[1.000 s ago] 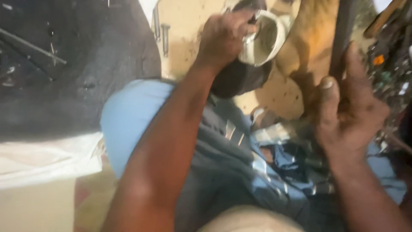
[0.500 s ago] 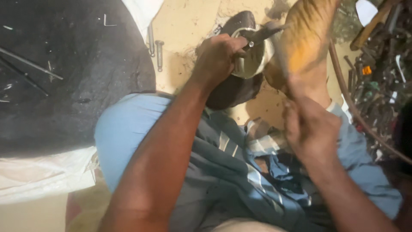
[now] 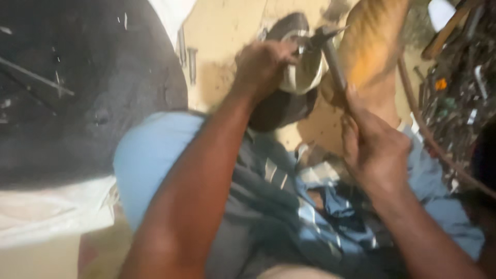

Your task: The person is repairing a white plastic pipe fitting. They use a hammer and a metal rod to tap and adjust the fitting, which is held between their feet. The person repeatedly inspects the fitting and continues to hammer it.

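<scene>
Nearby, bolts beside black tyre.

A large dark mat, flecked with small pale bits, fills the upper left of the frame. Below it, at the lower left, lies a crumpled white sheet. Two long bolts lie side by side on the sandy floor at top centre, just beside the mat's edge. A heap of metal scrap and tools crowds the upper right, with a wooden handle slanting above it and a brownish hose curving down its left side.
</scene>
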